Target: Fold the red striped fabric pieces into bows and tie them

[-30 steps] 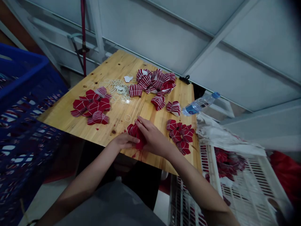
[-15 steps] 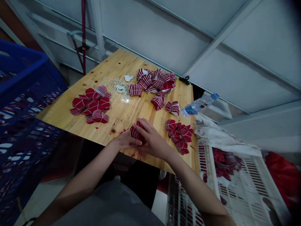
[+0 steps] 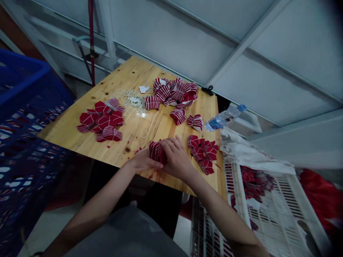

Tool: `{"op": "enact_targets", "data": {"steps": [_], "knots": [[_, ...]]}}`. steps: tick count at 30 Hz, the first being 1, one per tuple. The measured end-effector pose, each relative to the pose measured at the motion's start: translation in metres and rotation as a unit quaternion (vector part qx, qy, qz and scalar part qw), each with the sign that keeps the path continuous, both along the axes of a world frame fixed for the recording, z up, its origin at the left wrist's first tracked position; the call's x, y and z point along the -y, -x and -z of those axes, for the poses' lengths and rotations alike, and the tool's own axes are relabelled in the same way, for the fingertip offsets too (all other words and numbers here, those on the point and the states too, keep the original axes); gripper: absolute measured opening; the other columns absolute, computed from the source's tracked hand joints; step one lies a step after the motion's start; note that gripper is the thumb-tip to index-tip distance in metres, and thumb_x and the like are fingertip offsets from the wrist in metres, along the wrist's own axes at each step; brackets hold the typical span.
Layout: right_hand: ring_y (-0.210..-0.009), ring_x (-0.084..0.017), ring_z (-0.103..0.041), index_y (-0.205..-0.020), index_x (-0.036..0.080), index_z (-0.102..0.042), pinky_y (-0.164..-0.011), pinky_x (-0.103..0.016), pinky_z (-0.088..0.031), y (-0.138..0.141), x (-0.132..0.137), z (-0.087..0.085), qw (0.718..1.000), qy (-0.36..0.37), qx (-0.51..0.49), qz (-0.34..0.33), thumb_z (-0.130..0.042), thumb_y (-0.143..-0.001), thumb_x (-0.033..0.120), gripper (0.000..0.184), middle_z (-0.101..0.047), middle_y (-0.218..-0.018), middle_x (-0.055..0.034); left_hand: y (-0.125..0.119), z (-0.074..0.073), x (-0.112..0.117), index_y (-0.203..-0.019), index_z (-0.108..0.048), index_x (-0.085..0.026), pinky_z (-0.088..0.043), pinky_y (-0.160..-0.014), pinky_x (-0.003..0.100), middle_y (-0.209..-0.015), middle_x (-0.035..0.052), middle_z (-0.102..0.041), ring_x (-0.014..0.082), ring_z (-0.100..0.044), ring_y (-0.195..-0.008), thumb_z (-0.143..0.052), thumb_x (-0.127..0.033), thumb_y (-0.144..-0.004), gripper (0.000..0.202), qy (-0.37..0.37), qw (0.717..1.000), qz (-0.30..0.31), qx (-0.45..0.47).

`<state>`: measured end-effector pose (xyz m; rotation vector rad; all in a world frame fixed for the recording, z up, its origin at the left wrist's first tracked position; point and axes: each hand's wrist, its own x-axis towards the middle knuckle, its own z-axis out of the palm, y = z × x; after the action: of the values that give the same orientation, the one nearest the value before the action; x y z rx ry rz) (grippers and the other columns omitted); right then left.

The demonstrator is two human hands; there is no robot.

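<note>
Between my two hands, over the near edge of the wooden table, is a stack of red-and-white striped fabric pieces. My left hand grips the stack from the left, thumb along its near side. My right hand wraps over its right end with curled fingers. A single rubber band lies on the wood just beyond my hands. Farther off sits a heap of pale rubber bands. Bundled red fabric pieces lie in a left pile, a far pile and a right pile.
A blue plastic crate stands at the left. On the right are a lying water bottle, a white cloth and a white slatted crate with more red pieces. A black binder clip sits by the back panel.
My right hand's fingers have shifted right and curled over the stack's end, showing more of its striped edges. The whole view has moved slightly.
</note>
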<state>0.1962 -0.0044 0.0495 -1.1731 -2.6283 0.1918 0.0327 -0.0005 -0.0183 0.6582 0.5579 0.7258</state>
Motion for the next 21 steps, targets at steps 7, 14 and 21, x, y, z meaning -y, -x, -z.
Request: {"op": "enact_targets", "data": {"steps": [7, 14, 21], "knots": [[-0.126, -0.032, -0.052, -0.135, 0.014, -0.038, -0.118, -0.063, -0.004, -0.001, 0.0, 0.004, 0.996, 0.036, -0.073, -0.042, -0.07, -0.072, 0.031, 0.073, -0.06, -0.128, -0.0185, 0.007, -0.006, -0.004, -0.101, -0.067, -0.016, -0.043, -0.1, 0.043, -0.101, 0.0086, -0.074, 0.0303, -0.062, -0.112, -0.095, -0.026, -0.035, 0.072, -0.042, 0.996, 0.079, 0.018], [-0.135, -0.031, -0.044, -0.144, 0.015, -0.031, -0.118, -0.061, 0.0, 0.001, 0.002, 0.002, 0.996, 0.033, -0.062, -0.05, -0.065, -0.075, 0.026, 0.077, -0.052, -0.139, -0.0189, 0.005, -0.006, -0.005, -0.091, -0.07, -0.019, -0.047, -0.09, 0.034, -0.091, 0.0041, -0.074, 0.0244, -0.066, -0.1, -0.092, -0.02, -0.045, 0.051, -0.044, 0.998, 0.038, -0.018], [-0.137, -0.034, -0.04, -0.148, 0.018, -0.028, -0.116, -0.063, 0.01, 0.004, 0.003, -0.002, 0.999, 0.026, -0.029, -0.037, -0.071, -0.075, 0.037, 0.087, -0.052, -0.141, -0.0171, -0.004, -0.003, -0.001, -0.109, -0.065, -0.018, -0.045, -0.096, 0.041, -0.104, 0.0093, -0.071, 0.0296, -0.062, -0.112, -0.091, -0.02, -0.045, 0.07, -0.035, 0.999, 0.02, 0.005]]}}
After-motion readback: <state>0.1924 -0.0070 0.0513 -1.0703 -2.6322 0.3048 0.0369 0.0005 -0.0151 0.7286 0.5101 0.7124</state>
